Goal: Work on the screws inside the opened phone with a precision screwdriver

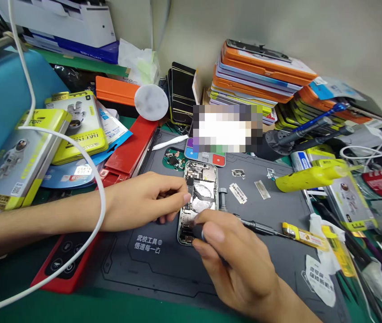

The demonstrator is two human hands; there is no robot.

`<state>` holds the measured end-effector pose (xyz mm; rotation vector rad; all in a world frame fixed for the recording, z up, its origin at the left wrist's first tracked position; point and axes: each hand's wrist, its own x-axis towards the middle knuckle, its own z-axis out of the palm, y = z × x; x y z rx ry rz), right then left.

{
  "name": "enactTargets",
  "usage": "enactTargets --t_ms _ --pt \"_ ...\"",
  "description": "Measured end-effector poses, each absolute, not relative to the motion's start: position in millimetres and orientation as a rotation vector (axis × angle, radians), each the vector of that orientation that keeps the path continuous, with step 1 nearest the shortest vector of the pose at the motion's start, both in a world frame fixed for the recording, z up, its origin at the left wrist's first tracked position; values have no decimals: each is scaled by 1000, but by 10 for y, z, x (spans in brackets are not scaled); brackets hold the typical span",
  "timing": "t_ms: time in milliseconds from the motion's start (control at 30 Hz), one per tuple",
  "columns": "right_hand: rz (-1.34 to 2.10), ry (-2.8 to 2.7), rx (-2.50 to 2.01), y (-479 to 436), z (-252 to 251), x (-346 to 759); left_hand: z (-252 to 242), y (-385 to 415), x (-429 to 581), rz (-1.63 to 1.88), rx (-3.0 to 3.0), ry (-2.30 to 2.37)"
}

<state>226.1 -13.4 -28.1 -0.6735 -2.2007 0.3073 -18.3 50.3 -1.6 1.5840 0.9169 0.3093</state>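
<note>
An opened smartphone (204, 179) lies on the grey work mat (127, 264), its inner parts and a round coil area showing. My left hand (164, 197) has its fingers curled, with thumb and forefinger closed at the phone's left edge. My right hand (234, 251) is pinched over the phone's lower end. Something small and dark shows between its fingers, mostly hidden, so I cannot tell its kind. Right of the phone lie a dark screwdriver (260, 226), a razor blade (238, 193) and a small metal plate (262, 189).
A white cable (102, 197) loops in front of my left forearm. Battery boxes (19, 157) and a red device (66, 264) stand left. At the back are stacked orange cases (261, 63) and a tool holder (271, 143). A yellow bottle (307, 178) lies at right.
</note>
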Motion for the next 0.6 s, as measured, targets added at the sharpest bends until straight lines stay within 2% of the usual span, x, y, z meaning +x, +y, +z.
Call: enactTargets --t_ms 233,600 --pt "514 -2144 -641 -83 -263 2281 -44 498 -178 312 1568 901" --pt "435 -2100 -726 -78 -301 2263 -33 513 -187 307 1562 864"
